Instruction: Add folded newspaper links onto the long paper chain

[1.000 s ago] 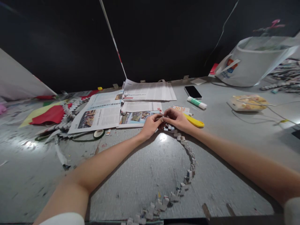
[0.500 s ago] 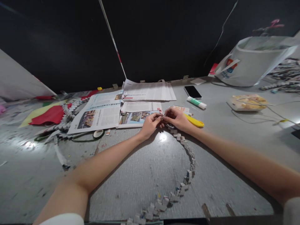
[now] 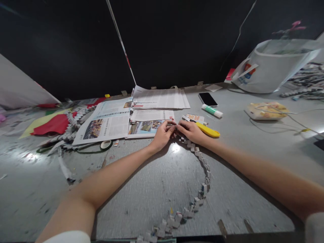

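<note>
Both hands, the left (image 3: pixel 164 135) and the right (image 3: pixel 190 131), have the fingers closed around the upper end of a folded-paper chain (image 3: pixel 198 154), which is made of small blocky zigzag pieces and curves down the smooth grey table (image 3: pixel 141 195) to its near edge. At the right stands a whitish, wide-mouthed bag (image 3: pixel 269 69), with something greenish inside it, partly blurred.

more of the yellow cutter (image 3: pixel 209 130) exposed beside the right hand (image 3: pixel 191 132)
</note>
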### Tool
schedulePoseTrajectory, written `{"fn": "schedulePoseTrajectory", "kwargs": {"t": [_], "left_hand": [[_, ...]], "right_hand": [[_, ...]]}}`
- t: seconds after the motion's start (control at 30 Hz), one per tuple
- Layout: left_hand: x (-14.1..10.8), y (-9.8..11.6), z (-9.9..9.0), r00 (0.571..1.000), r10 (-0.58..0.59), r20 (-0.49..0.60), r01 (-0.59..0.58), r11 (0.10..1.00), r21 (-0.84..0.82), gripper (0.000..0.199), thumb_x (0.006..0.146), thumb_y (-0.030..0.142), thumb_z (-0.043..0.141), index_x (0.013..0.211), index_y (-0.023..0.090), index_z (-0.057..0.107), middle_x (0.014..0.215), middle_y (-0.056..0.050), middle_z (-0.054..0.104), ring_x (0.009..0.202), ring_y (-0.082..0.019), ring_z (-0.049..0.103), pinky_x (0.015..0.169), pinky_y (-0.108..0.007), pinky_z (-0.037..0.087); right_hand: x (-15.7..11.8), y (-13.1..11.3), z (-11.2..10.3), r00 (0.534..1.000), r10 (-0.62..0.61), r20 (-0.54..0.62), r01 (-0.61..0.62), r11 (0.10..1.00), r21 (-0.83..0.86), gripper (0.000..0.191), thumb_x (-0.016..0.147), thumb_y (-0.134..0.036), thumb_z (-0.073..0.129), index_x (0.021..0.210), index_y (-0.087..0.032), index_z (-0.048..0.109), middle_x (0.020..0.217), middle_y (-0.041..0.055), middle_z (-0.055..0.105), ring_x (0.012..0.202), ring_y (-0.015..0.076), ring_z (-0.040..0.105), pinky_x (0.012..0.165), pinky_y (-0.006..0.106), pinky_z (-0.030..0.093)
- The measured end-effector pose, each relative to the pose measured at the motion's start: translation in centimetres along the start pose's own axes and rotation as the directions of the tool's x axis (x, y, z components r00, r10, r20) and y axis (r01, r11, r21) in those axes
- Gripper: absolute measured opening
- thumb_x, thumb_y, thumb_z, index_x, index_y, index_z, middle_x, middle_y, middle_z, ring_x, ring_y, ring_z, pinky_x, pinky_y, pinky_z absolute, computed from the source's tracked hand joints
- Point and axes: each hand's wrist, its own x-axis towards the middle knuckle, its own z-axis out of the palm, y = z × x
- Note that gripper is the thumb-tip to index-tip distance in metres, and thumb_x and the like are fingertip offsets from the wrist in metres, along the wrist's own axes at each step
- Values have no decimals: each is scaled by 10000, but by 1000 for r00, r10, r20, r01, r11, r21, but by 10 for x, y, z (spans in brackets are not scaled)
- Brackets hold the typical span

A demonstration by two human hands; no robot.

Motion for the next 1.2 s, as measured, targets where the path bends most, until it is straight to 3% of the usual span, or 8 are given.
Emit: {"fn": "schedulePoseTrajectory", "kwargs": {"t": [0.17, 0.27, 0.37, 0.73, 0.97, 1.2], "left_hand": [[-1, -1, 0, 1000, -28, 8, 29, 998, -51, 434, 956, 564, 787, 1088, 222, 554, 699, 26, 634, 627, -143, 599, 646, -275, 477], [0, -1, 0, 999, -43, -25, 41, 997, -70, 372, 965, 512, 774, 1067, 228, 557, 680, 41, 611, 601, -134, 569, 637, -272, 470], [1, -1, -1, 998, -44, -49, 39, 995, -97, 346, 958, 487, 771, 1046, 230, 557, 666, 43, 612, 586, -129, 555, 626, -269, 463], [3, -3, -2, 994, -87, -63, 79, 990, -115, 257, 942, 418, 741, 1005, 217, 594, 662, 25, 634, 603, -131, 570, 614, -250, 444], [1, 0, 2, 999, -15, -51, 9, 993, -121, 397, 934, 498, 808, 1072, 230, 550, 673, 55, 600, 601, -126, 547, 619, -255, 440], [0, -2, 2, 997, 76, 34, -72, 992, -108, 468, 943, 567, 826, 1102, 243, 526, 752, 53, 579, 626, -119, 537, 624, -259, 428]], "right_hand": [[-1, -3, 1, 998, -18, 52, 19, 1000, -13, 399, 1072, -563, 572, 814, -264, 629, 762, 18, 682, 727, 201, 613, 724, 372, 498], [-2, -2, 3, 999, -27, -17, 28, 999, 25, 240, 1013, -514, 681, 995, -275, 659, 873, 27, 734, 775, 211, 646, 747, 382, 527], [-3, 1, 6, 996, -46, -77, 52, 996, 71, 271, 953, -464, 766, 1100, -273, 643, 919, 31, 742, 814, 218, 673, 785, 392, 550], [-4, 1, 4, 993, 16, -116, -4, 995, 102, 281, 947, -522, 793, 994, -252, 730, 894, 41, 775, 806, 221, 707, 801, 405, 573], [-3, 2, 4, 996, -20, -88, 25, 998, 64, 314, 972, -541, 768, 1026, -242, 689, 892, 39, 752, 818, 216, 679, 784, 373, 556], [-1, 5, 2, 993, -100, 64, 102, 994, -34, 375, 1097, -493, 565, 821, -246, 619, 723, 5, 639, 681, 172, 578, 669, 328, 457]]}}
